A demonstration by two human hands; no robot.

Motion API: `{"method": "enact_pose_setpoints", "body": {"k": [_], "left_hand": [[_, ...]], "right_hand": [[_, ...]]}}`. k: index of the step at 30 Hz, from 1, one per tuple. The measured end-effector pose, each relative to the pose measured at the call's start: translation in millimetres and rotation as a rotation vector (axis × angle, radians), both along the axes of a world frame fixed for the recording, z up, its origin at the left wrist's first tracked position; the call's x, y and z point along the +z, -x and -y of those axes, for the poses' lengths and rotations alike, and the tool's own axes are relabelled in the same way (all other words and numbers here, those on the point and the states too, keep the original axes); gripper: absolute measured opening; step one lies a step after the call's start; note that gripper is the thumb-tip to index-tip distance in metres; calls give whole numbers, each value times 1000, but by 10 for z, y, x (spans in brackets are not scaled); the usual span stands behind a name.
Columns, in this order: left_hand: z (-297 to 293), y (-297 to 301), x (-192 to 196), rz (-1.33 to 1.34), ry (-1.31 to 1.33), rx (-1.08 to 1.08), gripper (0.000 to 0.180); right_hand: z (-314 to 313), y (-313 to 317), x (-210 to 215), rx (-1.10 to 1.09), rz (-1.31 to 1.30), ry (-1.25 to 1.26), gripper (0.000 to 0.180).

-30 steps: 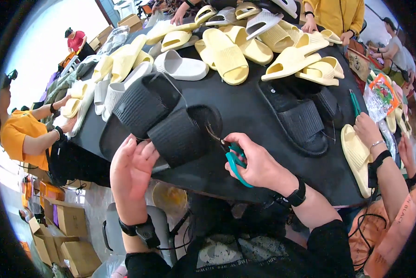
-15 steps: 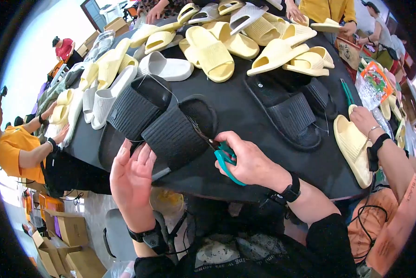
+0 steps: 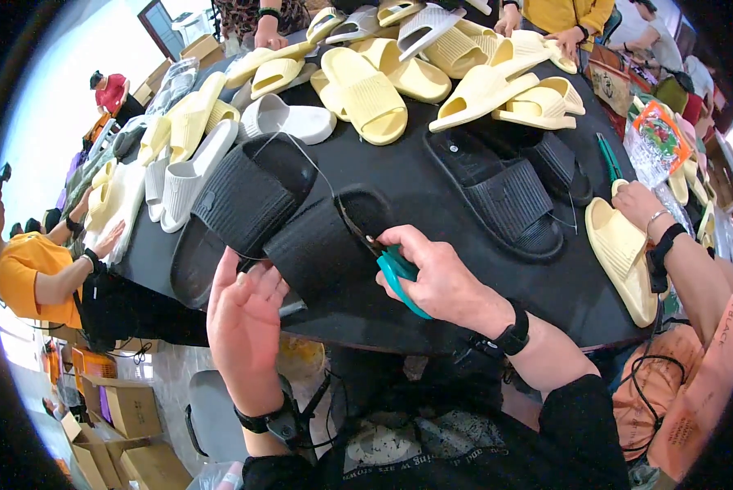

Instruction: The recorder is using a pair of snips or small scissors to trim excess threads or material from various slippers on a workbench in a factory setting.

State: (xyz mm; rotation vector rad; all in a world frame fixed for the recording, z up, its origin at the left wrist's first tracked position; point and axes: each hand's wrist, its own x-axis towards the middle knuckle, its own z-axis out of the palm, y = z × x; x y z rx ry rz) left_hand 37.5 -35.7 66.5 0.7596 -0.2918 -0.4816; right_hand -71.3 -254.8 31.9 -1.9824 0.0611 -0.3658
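On the near side of the dark, smooth tabletop, right in front of the person, sits a pair of black slippers, side by side and a bit skewed. Chunky slides, really: broad straps with fine ribs running across them, matte like rubber or foam (can't tell which), rounded toes, thick soles. A thin, pale tie arcs up over the two, wiry or plastic-looking, and comes down by the right-hand slipper.

Now the hands. The right hand is wrapped around scissors with glossy teal loop handles, fingers curled into the grip. The slim dark blades point up and left along the edge of the right-hand strap, near the tie; whether they've got the tie between them is too small to make out. The left hand is fairly wide, palm up, fingers loosely bent, fingertips at the near edges of the straps. Can't tell how firmly it's touching, if at all.

Off to the right is another black pair, same ribbed straps, with its own thin tie sticking out. Pale yellow slides are heaped toward the far side, with a smooth whitish one beside them.
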Motion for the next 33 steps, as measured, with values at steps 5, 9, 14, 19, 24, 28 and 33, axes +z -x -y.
{"method": "enact_pose_setpoints", "body": {"k": [5, 9, 14, 19, 24, 28, 33], "left_hand": [[-24, 76, -54, 62, 20, -61, 54], [102, 248, -17, 89, -134, 44, 53], [111, 362, 32, 140, -203, 32, 53], [184, 485, 60, 195, -295, 66, 51], [213, 545, 123, 306, -444, 65, 50], [234, 532, 163, 283, -385, 10, 52], [179, 495, 177, 242, -362, 44, 54]], "right_hand": [[24, 26, 106, -73, 50, 6, 40], [45, 57, 222, -90, 72, 53, 39], [63, 73, 274, -91, 30, 76, 47], [121, 109, 312, -130, 64, 126, 48], [154, 134, 341, -155, 149, 68, 46], [176, 150, 308, -174, 192, 48, 42], [165, 134, 284, -196, 258, -25, 41]]}}
